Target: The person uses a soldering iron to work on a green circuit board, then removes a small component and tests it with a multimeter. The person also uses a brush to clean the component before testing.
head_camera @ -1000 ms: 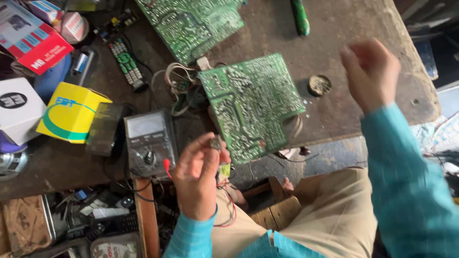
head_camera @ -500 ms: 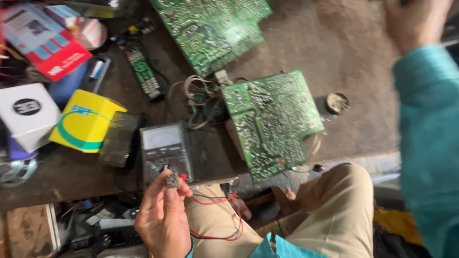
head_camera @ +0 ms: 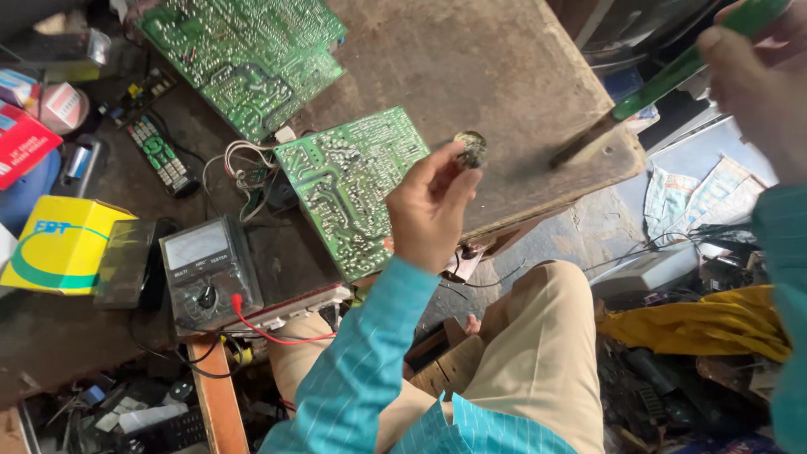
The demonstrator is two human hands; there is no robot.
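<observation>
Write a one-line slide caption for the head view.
Left hand lifts a small round tin over a circuit board; right hand grips a green-handled tool.

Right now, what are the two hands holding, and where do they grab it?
The left hand pinches a small round tin by its edge. The right hand grips a green-handled tool by the handle's upper end.

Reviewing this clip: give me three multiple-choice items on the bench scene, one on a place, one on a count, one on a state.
1. Where does the grey analogue multimeter lie?
A. near bench edge, left of the smaller board
B. on the person's lap
C. on the yellow box

2. How many green circuit boards lie on the bench?
A. one
B. two
C. four

3. What is the left hand doing?
A. resting flat
B. pinching a small round dark tin
C. gripping a probe

Answers: 1 A, it sits beside the smaller green circuit board; 2 B, that one and a larger green circuit board; 3 B, fingertips grip the tin above the bench.
</observation>
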